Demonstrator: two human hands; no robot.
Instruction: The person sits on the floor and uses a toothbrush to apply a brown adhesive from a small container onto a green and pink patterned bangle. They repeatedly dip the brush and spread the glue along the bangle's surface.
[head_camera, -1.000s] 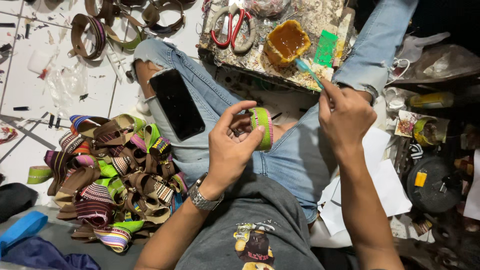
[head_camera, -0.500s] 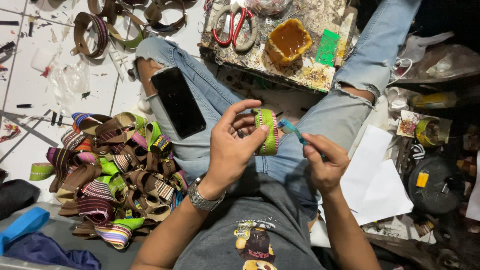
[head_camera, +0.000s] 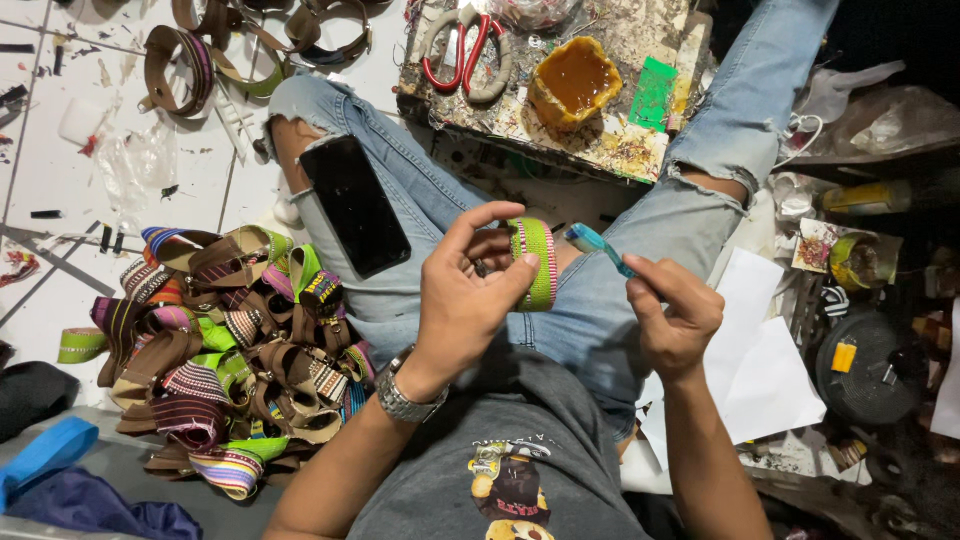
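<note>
While the person sits on the tiled floor with denim-clad legs spread, a big heap of woven straps lies at the left side and a paint-spattered work board rests between the knees, carrying red-handled scissors and an amber tub of glue. A black phone lies on the left thigh. Sheets of white paper sit by the right leg.

What has changed is the right hand: a second ago it was stretched out to the board beside the tub — now it has drawn back over the lap, fingers pinched on a blue-green brush whose tip nearly touches the strap loop. That reads as the brush freshly loaded and brought in for spreading.

The left hand has hardly moved, fingers curled and thumb pressed, pinching the green-and-pink strap loop upright above the lap. A metal wristwatch sits on that wrist.
</note>
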